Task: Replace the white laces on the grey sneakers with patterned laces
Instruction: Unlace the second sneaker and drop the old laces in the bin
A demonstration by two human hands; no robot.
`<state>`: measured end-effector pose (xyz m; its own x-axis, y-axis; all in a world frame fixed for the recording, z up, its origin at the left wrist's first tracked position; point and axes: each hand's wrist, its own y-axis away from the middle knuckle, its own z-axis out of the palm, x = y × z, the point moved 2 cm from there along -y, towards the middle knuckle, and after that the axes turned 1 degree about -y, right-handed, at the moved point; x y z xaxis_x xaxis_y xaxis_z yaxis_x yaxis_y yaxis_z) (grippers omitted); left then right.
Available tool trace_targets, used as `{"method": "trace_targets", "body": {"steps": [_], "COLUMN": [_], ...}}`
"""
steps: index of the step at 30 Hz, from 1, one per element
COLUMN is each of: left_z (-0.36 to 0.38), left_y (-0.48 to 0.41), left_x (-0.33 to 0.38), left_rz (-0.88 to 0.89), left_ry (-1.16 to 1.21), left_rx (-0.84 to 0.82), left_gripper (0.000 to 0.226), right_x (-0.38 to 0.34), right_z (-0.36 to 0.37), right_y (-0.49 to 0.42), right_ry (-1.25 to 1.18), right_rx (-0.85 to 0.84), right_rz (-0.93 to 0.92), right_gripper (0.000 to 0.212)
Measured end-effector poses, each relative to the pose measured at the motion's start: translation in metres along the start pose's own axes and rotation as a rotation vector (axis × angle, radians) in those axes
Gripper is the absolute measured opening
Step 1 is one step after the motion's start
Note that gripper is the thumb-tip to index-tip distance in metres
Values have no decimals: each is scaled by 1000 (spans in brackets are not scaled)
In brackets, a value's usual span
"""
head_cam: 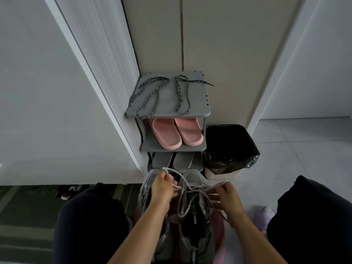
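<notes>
Two grey sneakers stand side by side between my knees, the right one point(194, 220) in plain sight and the left one point(150, 180) mostly under my left arm. A white lace point(185, 189) runs loose over the right sneaker's eyelets. My left hand point(163, 185) pinches one stretch of that lace above the left sneaker's toe. My right hand point(224, 195) grips the other end at the right sneaker's side. Two patterned grey laces, one point(148, 94) on the left and one point(183, 92) on the right, lie on top of the grey shoe rack point(198, 109).
Pink slippers point(176, 133) fill the rack's middle shelf, grey slippers point(172, 159) the one below. A bin with a black bag point(230, 149) stands right of the rack. A white cabinet point(57, 92) rises at the left. A lilac slipper point(264, 214) lies by my right knee.
</notes>
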<state>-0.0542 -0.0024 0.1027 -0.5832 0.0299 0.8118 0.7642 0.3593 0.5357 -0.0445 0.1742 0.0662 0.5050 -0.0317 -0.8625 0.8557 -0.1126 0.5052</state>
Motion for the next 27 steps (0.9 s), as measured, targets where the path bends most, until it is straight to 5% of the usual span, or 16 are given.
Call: {"method": "trace_targets", "body": {"steps": [4,9,14,22,25,27], "left_z": [22,16,-4,23,17,10], "left_y": [12,8,2,8,9,6], "left_x": [-19,-20,-7,-21,-17,-10], "left_rz": [14,-1,84,136,140,120], "left_ry": [-183,-141,140,-348,-255,43], "left_rx": [-52,-28,156,2,55,96], "left_gripper": [20,20,26,22,23,26], "right_x": [-4,1,1,5,6,4], "right_z": [11,7,-10,5,-2,-5], "right_y": [6,1,-2,-1,-3,-2], "right_ry": [132,204,-166,127,164,-38], "right_rx": [-87,-52,-28,-96,-15,15], "right_rz": [-66,-47,86,-8,-11,35], "right_gripper": [13,17,19,9,17,21]}}
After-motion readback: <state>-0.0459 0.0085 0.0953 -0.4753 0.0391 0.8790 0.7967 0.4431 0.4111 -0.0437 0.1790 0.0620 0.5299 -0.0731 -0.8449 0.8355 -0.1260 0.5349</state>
